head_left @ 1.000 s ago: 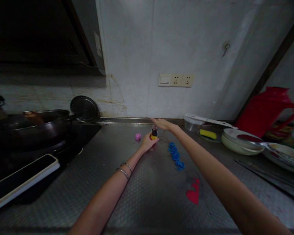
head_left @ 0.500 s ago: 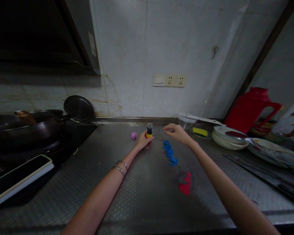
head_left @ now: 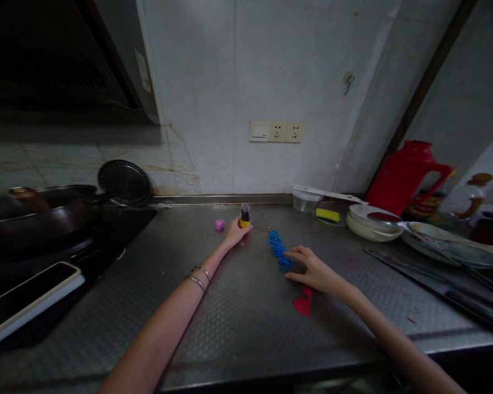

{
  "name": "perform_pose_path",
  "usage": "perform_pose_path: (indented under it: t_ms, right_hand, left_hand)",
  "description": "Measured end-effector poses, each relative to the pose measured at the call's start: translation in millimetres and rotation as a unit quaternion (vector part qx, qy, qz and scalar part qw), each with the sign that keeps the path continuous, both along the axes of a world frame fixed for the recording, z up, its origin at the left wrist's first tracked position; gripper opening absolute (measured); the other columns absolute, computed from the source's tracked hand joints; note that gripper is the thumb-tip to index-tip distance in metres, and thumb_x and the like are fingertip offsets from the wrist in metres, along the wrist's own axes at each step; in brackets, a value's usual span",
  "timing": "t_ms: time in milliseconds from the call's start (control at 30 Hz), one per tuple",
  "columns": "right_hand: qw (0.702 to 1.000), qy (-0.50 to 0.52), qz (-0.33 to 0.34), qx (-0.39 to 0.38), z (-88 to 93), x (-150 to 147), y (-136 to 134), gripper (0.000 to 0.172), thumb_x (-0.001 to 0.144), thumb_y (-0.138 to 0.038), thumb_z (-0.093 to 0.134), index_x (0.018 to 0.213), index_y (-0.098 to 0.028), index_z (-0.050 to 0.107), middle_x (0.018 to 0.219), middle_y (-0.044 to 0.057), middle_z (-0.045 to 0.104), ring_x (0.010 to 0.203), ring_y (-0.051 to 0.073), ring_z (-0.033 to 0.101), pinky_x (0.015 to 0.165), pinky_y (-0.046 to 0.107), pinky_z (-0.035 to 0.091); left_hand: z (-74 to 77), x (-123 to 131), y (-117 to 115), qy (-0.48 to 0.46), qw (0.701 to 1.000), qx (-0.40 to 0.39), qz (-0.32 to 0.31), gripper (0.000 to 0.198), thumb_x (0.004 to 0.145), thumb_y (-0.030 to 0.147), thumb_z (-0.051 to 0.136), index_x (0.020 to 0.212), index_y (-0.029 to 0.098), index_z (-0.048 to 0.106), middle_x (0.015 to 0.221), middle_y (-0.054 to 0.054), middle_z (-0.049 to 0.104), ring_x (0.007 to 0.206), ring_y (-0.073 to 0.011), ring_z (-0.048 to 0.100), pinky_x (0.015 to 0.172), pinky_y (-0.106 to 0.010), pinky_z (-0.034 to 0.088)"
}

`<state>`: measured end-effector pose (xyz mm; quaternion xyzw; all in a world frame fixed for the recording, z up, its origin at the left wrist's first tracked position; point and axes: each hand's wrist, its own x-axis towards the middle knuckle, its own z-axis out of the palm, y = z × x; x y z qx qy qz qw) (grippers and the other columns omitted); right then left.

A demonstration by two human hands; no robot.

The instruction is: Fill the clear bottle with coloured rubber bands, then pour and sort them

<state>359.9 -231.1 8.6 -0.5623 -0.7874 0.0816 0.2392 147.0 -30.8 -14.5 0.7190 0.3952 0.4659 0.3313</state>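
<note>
My left hand (head_left: 235,232) is wrapped round a small clear jar (head_left: 245,212) with dark and yellow contents, upright near the back of the metal counter. Just left of it lies a small round purple thing (head_left: 219,225). My right hand (head_left: 312,269) has thumb and fingers apart at the near end of a row of crinkled blue strands (head_left: 276,244); whether the fingertips touch them I cannot tell. Below that hand lies a flat red piece (head_left: 302,304), partly covered by the hand.
On the left are a phone-like slab (head_left: 33,298) and a dark wok (head_left: 61,210) on the hob. To the right stand a red thermos jug (head_left: 402,178), a yellow sponge (head_left: 327,214), stacked bowls (head_left: 372,231) and a long dark knife-like blade (head_left: 411,268).
My right hand has come down and nearer, from the far end of the blue strands to their near end. My left hand keeps hold of the jar. The view has shifted slightly.
</note>
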Motion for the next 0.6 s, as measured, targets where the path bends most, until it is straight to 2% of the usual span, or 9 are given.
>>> perform_pose_path:
  t_ms: [133, 367, 600]
  right_hand:
    - [1.0, 0.0, -0.012, 0.012, -7.1, 2, 6, 0.055, 0.07, -0.05, 0.061, 0.117, -0.023, 0.054, 0.109, 0.01, 0.051, 0.103, 0.023, 0.048, 0.091, 0.039, 0.04]
    - [1.0, -0.013, -0.006, 0.008, -4.8, 6, 22, 0.054, 0.074, -0.05, 0.056, 0.12, -0.023, 0.051, 0.1, 0.01, 0.053, 0.095, 0.023, 0.049, 0.086, 0.04, 0.042]
    - [0.999, -0.031, 0.004, 0.005, -9.3, 13, 38, 0.044, 0.079, -0.049, 0.051, 0.115, -0.024, 0.056, 0.099, 0.009, 0.053, 0.092, 0.021, 0.053, 0.084, 0.036, 0.044]
  left_hand:
    - [-1.7, 0, 2, 0.011, 1.0, 0.01, 0.0, 0.036, 0.064, 0.032, 0.066, 0.093, 0.012, 0.06, 0.087, -0.007, 0.065, 0.074, -0.0146, 0.057, 0.069, -0.026, 0.043]
    - [-2.5, -1, 3, 0.012, 1.0, 0.015, -0.003, 0.035, 0.064, 0.032, 0.066, 0.093, 0.012, 0.06, 0.087, -0.007, 0.064, 0.075, -0.0151, 0.057, 0.069, -0.026, 0.043]
    - [-2.4, -1, 3, 0.015, 1.0, 0.017, -0.011, 0.034, 0.065, 0.031, 0.065, 0.093, 0.012, 0.06, 0.087, -0.006, 0.064, 0.074, -0.0148, 0.057, 0.069, -0.026, 0.043]
